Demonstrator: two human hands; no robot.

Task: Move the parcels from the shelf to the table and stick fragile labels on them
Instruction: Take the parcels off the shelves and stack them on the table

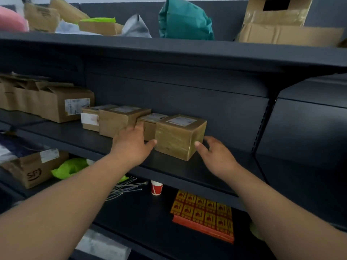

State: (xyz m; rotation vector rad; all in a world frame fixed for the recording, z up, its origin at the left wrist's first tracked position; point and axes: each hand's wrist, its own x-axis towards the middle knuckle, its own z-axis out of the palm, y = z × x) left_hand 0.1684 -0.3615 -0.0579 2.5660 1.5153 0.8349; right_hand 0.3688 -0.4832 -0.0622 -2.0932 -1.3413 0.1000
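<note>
- A parcel (180, 136) sits on the middle shelf (234, 166), squarely between two hands that are equally near.
- The left hand (134, 145) and right hand (216, 152) are both relaxed, with thumbs touching its front corners; neither grips it.

**Light:** dim, even indoor light, seemingly from overhead and in front.
**Dark areas:** the dark shelf (187, 51) boards swallow detail, with the heaviest shade under the upper board and on the lowest level.
**Glare:** a soft sheen on the taped front face of the nearest parcel (176, 145).
**Shadows:** faint and diffuse, with a thin one at the parcel's base.
**Focus:** the centre is fairly sharp. The cartons (42, 18) at upper left are smeared by blur, and the white block (105, 246) at the bottom edge is soft.
**Distortion:** wide-angle bowing bends the shelf lines towards the edges.
</note>
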